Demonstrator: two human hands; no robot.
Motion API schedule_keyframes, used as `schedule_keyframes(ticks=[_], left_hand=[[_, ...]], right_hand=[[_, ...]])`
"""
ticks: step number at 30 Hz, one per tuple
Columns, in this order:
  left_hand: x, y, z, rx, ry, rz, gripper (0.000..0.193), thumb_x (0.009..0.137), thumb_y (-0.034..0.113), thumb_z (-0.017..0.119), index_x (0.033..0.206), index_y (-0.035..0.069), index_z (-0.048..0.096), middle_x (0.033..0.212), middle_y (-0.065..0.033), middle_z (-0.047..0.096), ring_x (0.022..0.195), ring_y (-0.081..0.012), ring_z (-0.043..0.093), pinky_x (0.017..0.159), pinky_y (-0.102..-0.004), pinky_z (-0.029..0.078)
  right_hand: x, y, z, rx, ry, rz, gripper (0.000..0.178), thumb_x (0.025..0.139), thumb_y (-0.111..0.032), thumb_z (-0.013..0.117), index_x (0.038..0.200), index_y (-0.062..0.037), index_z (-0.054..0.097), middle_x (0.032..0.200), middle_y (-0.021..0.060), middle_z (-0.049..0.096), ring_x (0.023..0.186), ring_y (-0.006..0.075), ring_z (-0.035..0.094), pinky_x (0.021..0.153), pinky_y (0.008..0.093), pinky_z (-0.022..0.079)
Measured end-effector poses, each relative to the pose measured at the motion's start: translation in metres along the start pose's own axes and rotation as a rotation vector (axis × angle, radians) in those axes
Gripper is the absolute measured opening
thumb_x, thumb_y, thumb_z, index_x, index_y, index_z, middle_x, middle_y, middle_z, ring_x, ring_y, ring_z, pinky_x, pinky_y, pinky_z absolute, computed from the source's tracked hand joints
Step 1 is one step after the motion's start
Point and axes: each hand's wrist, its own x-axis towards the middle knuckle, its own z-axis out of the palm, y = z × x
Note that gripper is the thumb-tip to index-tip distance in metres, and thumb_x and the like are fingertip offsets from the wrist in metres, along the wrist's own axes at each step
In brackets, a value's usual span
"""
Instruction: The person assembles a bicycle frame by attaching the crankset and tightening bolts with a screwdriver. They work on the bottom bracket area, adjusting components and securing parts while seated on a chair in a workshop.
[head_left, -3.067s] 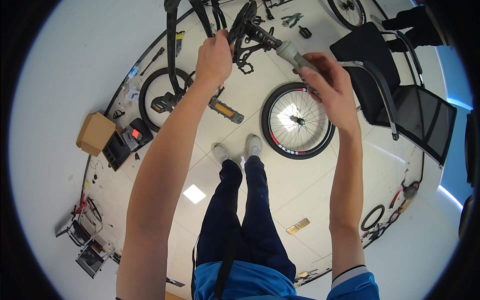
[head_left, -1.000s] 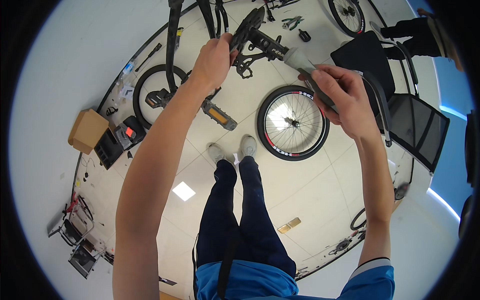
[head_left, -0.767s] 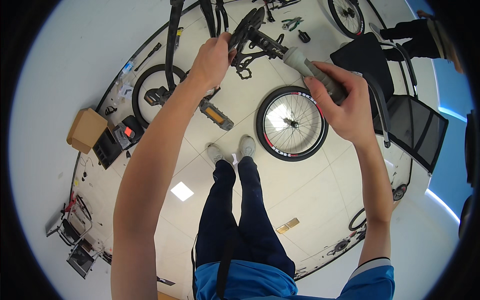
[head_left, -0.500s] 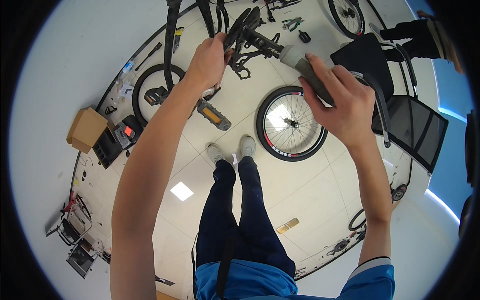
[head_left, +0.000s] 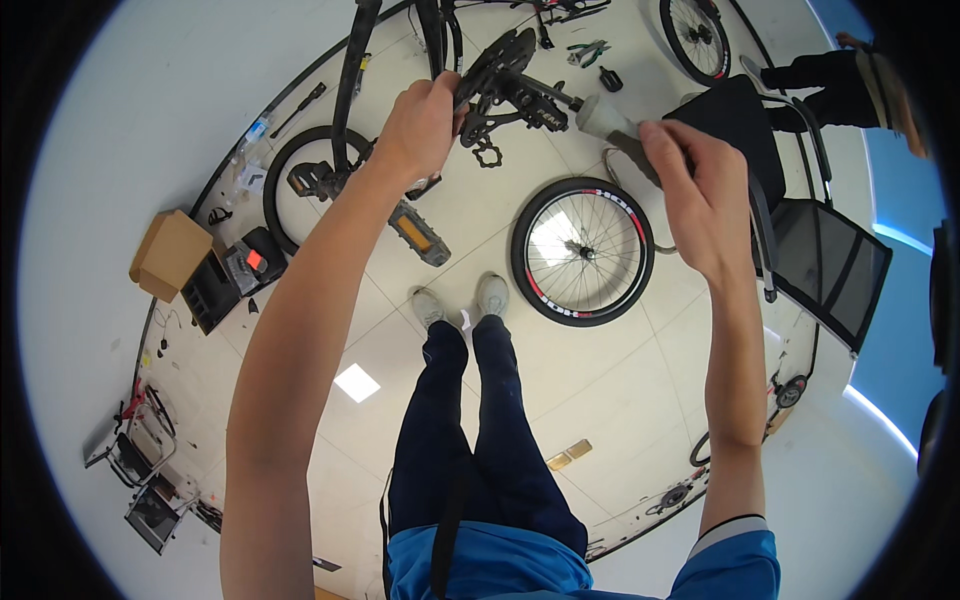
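Note:
My left hand is closed around part of the bicycle beside its black rear sprockets; what lies inside the grip is hidden. In my right hand is a screwdriver with a thick grey handle, held between thumb and curled fingers. Its shaft points left to the black rear derailleur, where the tip cannot be made out. Below the derailleur hangs its toothed pulley. A pedal with an orange reflector sits below my left wrist. Dark frame tubes rise to the upper left.
A loose wheel lies on the tiled floor ahead of my feet. Right of it stands a black chair, with another person's legs beyond. Pliers lie at the back. A cardboard box and black case stand left.
My right fingers have shifted on the screwdriver handle, and the hand has turned and moved slightly right. More of the shaft shows. My left hand keeps its grip; the bicycle's rear sits slightly lower in view.

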Motion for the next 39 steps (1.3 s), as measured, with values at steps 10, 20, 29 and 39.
schedule_keyframes(ticks=[10,20,29,39], left_hand=[[0.002,-0.001,0.001,0.140,0.051,0.143,0.041,0.096,0.027,0.031,0.084,-0.005,0.055,0.062,-0.0172,0.056,0.047,-0.0288,0.054,0.051,-0.0387,0.045],[0.006,-0.003,0.008,0.404,0.007,0.239,0.015,0.090,0.011,0.050,0.096,-0.001,0.055,0.073,-0.0219,0.060,0.069,-0.0388,0.061,0.063,-0.0443,0.048],[0.002,-0.002,0.015,0.395,-0.009,0.239,0.012,0.088,0.009,0.053,0.097,0.001,0.055,0.073,-0.0218,0.060,0.072,-0.0408,0.061,0.064,-0.0464,0.047],[0.003,0.002,0.018,0.472,0.020,0.309,0.018,0.087,0.008,0.054,0.103,-0.001,0.056,0.076,-0.0229,0.061,0.074,-0.0413,0.062,0.065,-0.0458,0.050]], right_hand=[[-0.007,0.013,0.013,-0.043,-0.019,-0.251,0.029,0.080,-0.015,0.074,0.094,0.0005,0.053,0.069,0.0155,0.060,0.055,0.0264,0.059,0.054,0.0319,0.045],[-0.007,0.008,0.016,-0.137,-0.169,-0.154,0.025,0.094,-0.022,0.058,0.093,0.0027,0.059,0.062,0.0142,0.058,0.047,0.0277,0.051,0.046,0.0339,0.041],[0.015,0.034,-0.003,0.706,-0.680,0.341,0.042,0.101,-0.034,0.044,0.100,0.0045,0.062,0.061,0.0045,0.054,0.042,0.0056,0.040,0.031,0.0204,0.027],[0.006,0.055,0.012,1.149,-0.772,0.449,0.048,0.102,-0.036,0.043,0.102,0.0096,0.057,0.064,0.0070,0.050,0.040,0.0075,0.040,0.028,0.0213,0.026]])
